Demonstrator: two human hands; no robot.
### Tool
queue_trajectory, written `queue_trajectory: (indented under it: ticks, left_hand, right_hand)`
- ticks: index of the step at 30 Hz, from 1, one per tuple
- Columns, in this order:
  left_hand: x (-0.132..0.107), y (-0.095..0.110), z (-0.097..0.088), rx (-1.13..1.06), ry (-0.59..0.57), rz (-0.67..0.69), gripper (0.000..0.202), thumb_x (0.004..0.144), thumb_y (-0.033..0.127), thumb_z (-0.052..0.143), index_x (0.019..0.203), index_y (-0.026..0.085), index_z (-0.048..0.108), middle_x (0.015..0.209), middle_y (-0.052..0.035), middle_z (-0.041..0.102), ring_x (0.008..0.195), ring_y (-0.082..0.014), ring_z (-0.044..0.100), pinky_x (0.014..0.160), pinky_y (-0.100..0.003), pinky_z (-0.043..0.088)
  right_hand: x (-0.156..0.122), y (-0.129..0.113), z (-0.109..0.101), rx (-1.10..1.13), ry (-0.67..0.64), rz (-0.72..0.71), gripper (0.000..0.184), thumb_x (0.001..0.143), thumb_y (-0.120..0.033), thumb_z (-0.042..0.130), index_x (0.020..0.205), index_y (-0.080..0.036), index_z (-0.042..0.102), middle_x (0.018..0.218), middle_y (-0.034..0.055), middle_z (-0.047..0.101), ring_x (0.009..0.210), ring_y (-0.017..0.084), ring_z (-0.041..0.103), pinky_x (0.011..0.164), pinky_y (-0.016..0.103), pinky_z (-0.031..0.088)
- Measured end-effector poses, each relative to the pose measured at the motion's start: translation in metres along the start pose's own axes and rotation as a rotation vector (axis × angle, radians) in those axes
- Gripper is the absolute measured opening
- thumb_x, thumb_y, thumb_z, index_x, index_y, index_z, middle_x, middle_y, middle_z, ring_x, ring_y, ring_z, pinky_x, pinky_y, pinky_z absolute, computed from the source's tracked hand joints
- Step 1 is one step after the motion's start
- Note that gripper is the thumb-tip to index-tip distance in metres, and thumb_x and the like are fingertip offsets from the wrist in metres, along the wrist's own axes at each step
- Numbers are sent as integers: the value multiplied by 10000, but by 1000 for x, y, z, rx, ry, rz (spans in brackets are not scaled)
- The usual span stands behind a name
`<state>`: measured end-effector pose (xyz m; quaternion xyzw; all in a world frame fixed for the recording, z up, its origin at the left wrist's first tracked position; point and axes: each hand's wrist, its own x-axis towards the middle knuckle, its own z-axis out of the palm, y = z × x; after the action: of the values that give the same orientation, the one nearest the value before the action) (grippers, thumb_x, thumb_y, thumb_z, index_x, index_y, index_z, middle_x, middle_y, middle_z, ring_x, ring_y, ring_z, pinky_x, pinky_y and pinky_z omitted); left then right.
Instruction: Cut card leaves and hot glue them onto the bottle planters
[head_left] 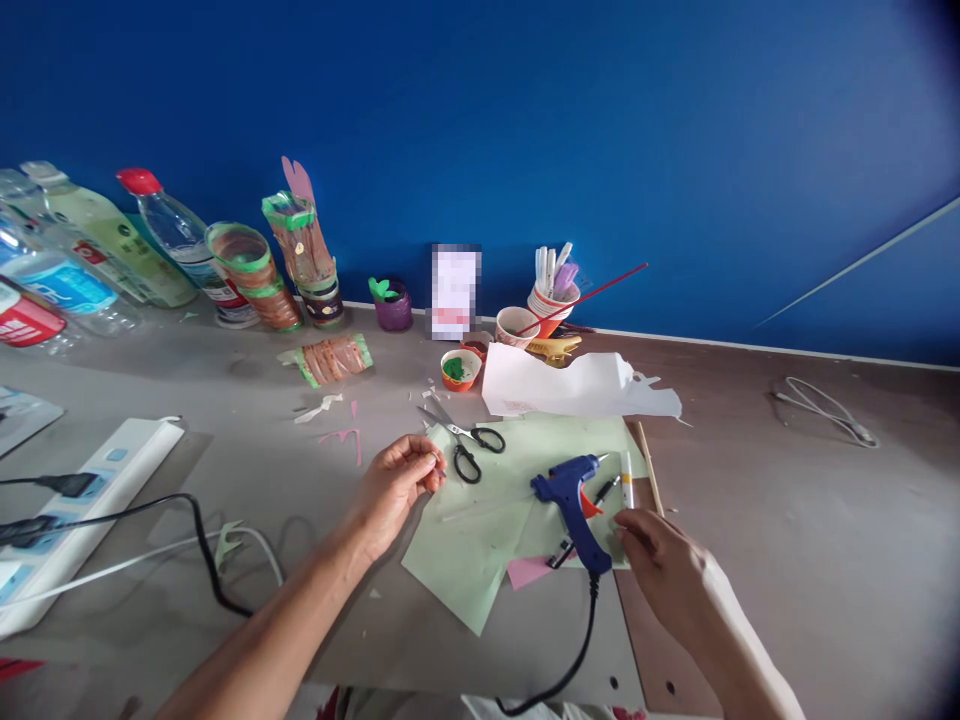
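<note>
Glue gun (564, 484) on green paper (469, 560) between the hands, nozzle (602, 458) pointing right and slightly away.
Barrel axis runs left to right; handle (589, 538) slants toward the person. Left hand (397, 490): fingertips pinched together, contents unclear. Right hand (664, 560): half-curled beside the handle, any hold impossible to tell. Lettering on the bottles (84, 288) is too blurred to read.

The left hand (405, 475) is drawn together, thumb laid against the curled fingers, its wrist (361, 538) and bare forearm (281, 605) behind them. Well apart from those fingers, the right hand (671, 565) arches loosely, back upward.
</note>
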<state>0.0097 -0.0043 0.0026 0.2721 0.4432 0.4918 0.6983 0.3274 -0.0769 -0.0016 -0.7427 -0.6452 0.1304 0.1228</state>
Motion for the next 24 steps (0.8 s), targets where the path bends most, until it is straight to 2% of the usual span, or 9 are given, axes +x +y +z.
queue_trajectory:
  ticks: [4, 7, 9, 12, 18, 24]
  left_hand:
    - [1, -1, 1, 5, -5, -8, 184, 696, 245, 766, 774, 166, 619, 728, 16, 649, 548, -69, 520, 673, -261, 465]
    - [1, -1, 1, 11, -2, -20, 185, 701, 249, 764, 779, 164, 619, 735, 12, 652, 556, -69, 526, 677, -259, 465]
    - [1, -1, 2, 11, 0, -27, 193, 697, 254, 767, 778, 162, 617, 733, 9, 654, 557, -71, 528, 675, -259, 466]
    - [0, -1, 1, 3, 0, -28, 205, 691, 259, 770, 775, 162, 611, 728, 9, 655, 556, -71, 528, 672, -259, 466]
    - [0, 0, 1, 10, -9, -32, 203, 701, 257, 762, 772, 158, 600, 735, 15, 656, 553, -63, 534, 674, -251, 464]
    - [-2, -1, 2, 26, -12, -55, 228, 693, 273, 763, 783, 154, 590, 779, -3, 682, 555, -65, 552, 684, -255, 470]
  right_hand:
    - [4, 4, 8, 1, 70, -9, 224, 884, -272, 459, 926, -255, 678, 886, 27, 733, 644, 176, 660, 541, 259, 500]
    - [12, 9, 15, -22, 109, -133, 322, 898, -220, 421, 1095, -224, 675, 1013, 78, 709, 718, 191, 672, 591, 283, 517]
    - [18, 10, 18, -58, 86, -253, 358, 907, -180, 401, 1143, -213, 668, 978, 90, 683, 757, 204, 662, 626, 300, 514]
    - [24, 9, 18, -145, 31, -380, 329, 906, -145, 421, 1082, -213, 690, 882, 82, 626, 763, 216, 636, 623, 307, 488]
    - [32, 10, 3, -306, -41, -547, 293, 908, -106, 416, 925, -212, 689, 855, 60, 543, 674, 186, 574, 589, 292, 453]
    - [36, 13, -13, -310, -57, -692, 314, 767, -12, 416, 845, -196, 658, 948, 82, 597, 648, 174, 585, 576, 284, 462]
